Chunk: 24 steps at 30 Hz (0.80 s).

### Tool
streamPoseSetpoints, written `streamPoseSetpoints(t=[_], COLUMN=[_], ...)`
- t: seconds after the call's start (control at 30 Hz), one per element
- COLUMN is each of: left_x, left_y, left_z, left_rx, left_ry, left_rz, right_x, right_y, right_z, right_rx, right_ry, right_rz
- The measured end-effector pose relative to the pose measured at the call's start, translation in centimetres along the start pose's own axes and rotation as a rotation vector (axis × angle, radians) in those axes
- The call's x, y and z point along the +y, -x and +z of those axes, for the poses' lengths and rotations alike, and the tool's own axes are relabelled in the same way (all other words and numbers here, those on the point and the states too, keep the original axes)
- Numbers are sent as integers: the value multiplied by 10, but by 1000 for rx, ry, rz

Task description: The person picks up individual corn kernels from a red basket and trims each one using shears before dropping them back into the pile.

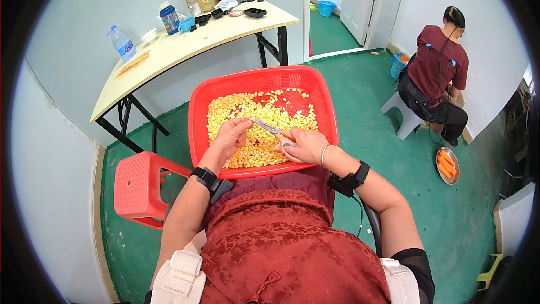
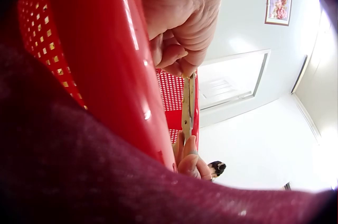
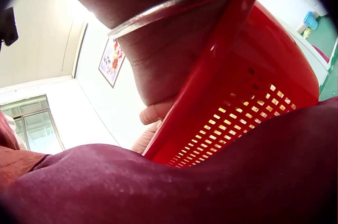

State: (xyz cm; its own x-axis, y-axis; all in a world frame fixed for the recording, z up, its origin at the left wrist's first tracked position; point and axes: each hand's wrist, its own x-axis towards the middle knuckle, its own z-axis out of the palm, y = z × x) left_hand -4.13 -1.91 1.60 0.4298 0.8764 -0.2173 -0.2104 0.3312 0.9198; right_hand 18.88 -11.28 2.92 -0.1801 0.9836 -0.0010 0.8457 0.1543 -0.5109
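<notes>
A pair of scissors (image 1: 269, 127) with grey handles is held over a red plastic basket (image 1: 198, 135). My right hand (image 1: 306, 145) grips the handles, its fingers in the loops; the blades point left. At the blade tips, my left hand (image 1: 232, 135) pinches a small yellowish piece, seemingly a corn kernel (image 2: 185, 75), between thumb and finger. In the left wrist view the metal blades (image 2: 187, 108) run from the right fingers up to the left fingertips. Many loose yellow corn kernels (image 1: 247, 155) cover the basket's bottom below both hands. In the right wrist view the basket's wall hides most of the right hand (image 3: 163, 71).
The basket rests on my lap. A red stool (image 1: 147, 186) stands at the left. A table (image 1: 208, 36) with bottles and black containers stands ahead. At right another person (image 1: 441, 62) sits on a grey stool (image 1: 402, 115), near a bowl of carrots (image 1: 446, 165).
</notes>
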Motion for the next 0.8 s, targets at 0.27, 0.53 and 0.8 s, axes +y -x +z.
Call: streamPoseSetpoints(t=[0.27, 0.53, 0.8], left_x=[0, 3, -8], left_y=[0, -1, -5], left_z=[1, 2, -4], left_rx=[35, 128, 95], left_ry=[-9, -33, -432], left_rz=[-2, 64, 176], right_x=[1, 5, 9], right_y=[1, -4, -6], right_z=[-2, -2, 2], right_rx=[-9, -20, -7], right_ry=[-84, -185, -193], right_rz=[-14, 37, 27])
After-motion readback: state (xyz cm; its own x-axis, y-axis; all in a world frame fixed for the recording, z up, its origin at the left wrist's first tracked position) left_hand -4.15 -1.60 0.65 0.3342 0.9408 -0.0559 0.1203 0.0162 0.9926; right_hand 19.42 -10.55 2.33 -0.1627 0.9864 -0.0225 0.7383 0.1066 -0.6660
